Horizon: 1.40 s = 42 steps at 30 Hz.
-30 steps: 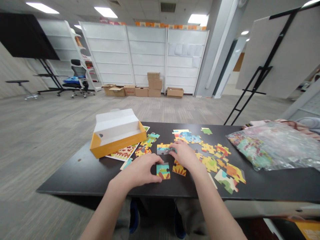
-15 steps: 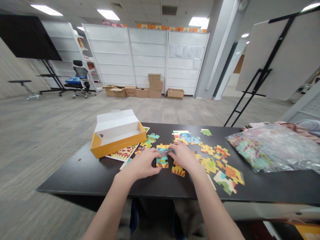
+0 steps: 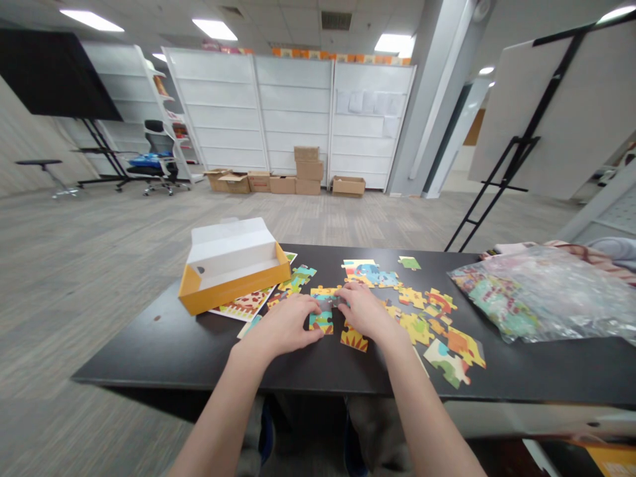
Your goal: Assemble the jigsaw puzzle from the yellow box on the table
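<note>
Several joined jigsaw puzzle pieces (image 3: 320, 319), turquoise, yellow and red, lie flat near the middle of the table. My left hand (image 3: 284, 326) curls against their left edge, thumb and fingertips closed on it. From the other side my right hand (image 3: 368, 310) pinches a puzzle piece (image 3: 334, 301) at their upper right; the fingers hide most of it. Below my right hand lies a yellow piece with a red spiky pattern (image 3: 354, 339). Beyond that hand rests a joined section with a blue animal (image 3: 370, 270).
An open yellow box (image 3: 233, 286) stands at left on a printed picture sheet (image 3: 247, 305). Loose pieces (image 3: 416, 327) spread to the right, with a green one (image 3: 409, 263) near the far edge. A clear plastic bag (image 3: 551, 291) covers the table's right side.
Almost nothing differs. My hands stay at the joined pieces, and the right fingertips shift only slightly against the piece there.
</note>
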Motion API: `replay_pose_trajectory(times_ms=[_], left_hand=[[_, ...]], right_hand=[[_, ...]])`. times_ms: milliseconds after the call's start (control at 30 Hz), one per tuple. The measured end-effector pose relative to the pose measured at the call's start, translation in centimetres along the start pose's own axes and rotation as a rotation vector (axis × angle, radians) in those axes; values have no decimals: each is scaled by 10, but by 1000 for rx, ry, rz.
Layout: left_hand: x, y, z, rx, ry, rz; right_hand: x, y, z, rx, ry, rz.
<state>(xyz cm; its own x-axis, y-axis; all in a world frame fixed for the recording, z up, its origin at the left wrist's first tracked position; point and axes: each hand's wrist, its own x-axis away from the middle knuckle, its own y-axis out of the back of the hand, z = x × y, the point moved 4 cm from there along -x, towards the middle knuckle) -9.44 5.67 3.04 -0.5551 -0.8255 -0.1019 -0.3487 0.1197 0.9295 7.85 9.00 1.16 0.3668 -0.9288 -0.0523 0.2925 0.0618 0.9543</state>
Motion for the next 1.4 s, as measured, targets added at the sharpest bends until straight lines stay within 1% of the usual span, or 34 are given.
replay_pose_trajectory(times_ms=[233,400,633,767,867,933,1000,1067,1133,1167,1267,1400], left_hand=[[-2,0,7,-16,43,-2],[-4,-3,14,-32,41,-18],[-5,-6,20,-34,51,-22],[-5,-5,19,-21,50,-13],[-6,-2,17,-1,25,-30],[-6,0,12,24,7,-49],[-7,1,6,57,-5,-72],[-9,0,-3,95,-32,-85],[-11,-4,-14,131,-79,-66],[-12,-6,-19,145,-101,-49],[-17,-13,-34,159,-124,0],[-23,-19,-46,148,-107,79]], right_hand=[[-1,-2,12,47,-23,-12],[-1,-5,21,75,-55,-39],[-3,-9,23,51,-48,-55],[-1,-6,22,-3,-24,-44],[2,5,13,-63,-11,-70],[5,18,0,-89,-35,-106],[11,34,-19,-93,-100,-138],[21,50,-40,-86,-200,-174],[33,63,-57,-93,-294,-176],[39,68,-62,-95,-308,-170],[51,73,-67,-95,-293,-139],[56,66,-64,-123,-237,-56]])
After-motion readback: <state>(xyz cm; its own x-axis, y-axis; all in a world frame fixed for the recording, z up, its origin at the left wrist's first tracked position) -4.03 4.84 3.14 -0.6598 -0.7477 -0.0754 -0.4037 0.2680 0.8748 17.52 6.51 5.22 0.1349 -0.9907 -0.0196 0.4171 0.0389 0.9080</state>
